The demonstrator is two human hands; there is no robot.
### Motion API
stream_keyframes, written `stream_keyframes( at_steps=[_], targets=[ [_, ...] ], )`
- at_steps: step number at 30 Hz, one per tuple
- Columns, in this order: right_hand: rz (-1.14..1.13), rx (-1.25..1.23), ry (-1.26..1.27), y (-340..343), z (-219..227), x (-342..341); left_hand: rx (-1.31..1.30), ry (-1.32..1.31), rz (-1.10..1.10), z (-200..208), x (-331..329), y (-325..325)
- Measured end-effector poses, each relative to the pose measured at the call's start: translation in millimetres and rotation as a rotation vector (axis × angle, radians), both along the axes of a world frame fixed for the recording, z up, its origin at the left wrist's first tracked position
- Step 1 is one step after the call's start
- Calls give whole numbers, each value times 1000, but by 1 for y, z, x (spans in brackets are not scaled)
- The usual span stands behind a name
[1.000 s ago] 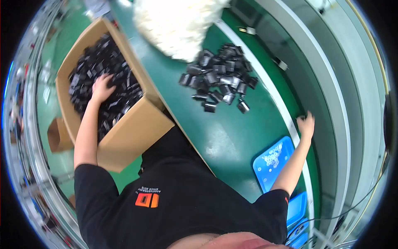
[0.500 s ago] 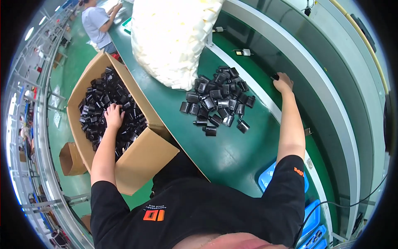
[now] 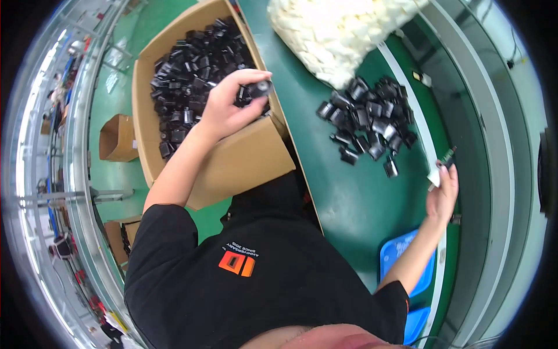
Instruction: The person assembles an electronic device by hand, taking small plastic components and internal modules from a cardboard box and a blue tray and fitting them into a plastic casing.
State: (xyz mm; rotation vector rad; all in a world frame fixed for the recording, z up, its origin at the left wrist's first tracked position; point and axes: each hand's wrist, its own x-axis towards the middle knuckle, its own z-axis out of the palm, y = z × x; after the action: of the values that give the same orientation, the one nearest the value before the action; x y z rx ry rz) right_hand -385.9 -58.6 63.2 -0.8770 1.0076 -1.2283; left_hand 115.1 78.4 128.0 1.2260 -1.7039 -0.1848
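Observation:
My left hand (image 3: 224, 110) is raised over the near right edge of an open cardboard box (image 3: 244, 166). Thumb and fingers close around a small black plastic housing (image 3: 261, 88), its round end showing. Many similar black housings (image 3: 192, 72) fill the box. Over the right edge of the green table, my right hand (image 3: 443, 195) grips a small white part with a dark, greenish end (image 3: 446, 157); its exact kind is unclear. A pile of black housings (image 3: 372, 113) lies on the table (image 3: 343, 200) between my hands.
A large clear bag of off-white pieces (image 3: 343, 35) lies beyond the pile. Blue trays (image 3: 386, 262) sit at the near right. A small white part (image 3: 423, 78) lies on the green strip at right. A smaller cardboard box (image 3: 118, 138) stands on the floor at left.
My left hand has come up out of the box with a black housing. My right hand has drawn back toward me, holding the white part. The whole view has shifted.

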Motion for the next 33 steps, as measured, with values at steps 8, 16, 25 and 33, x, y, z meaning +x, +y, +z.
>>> stream_keyframes(
  at_steps=[8,16,25,33],
  targets=[
    [213,-167,-754,86,24,113,128,305,-494,-4,-115,-23],
    [229,-465,-493,107,35,136,309,132,-488,-6,-158,-4],
    [379,-481,-535,109,29,123,401,95,-566,6,-160,-11],
    [240,-268,-322,113,25,117,492,143,-527,4,-161,-10]
  ],
)
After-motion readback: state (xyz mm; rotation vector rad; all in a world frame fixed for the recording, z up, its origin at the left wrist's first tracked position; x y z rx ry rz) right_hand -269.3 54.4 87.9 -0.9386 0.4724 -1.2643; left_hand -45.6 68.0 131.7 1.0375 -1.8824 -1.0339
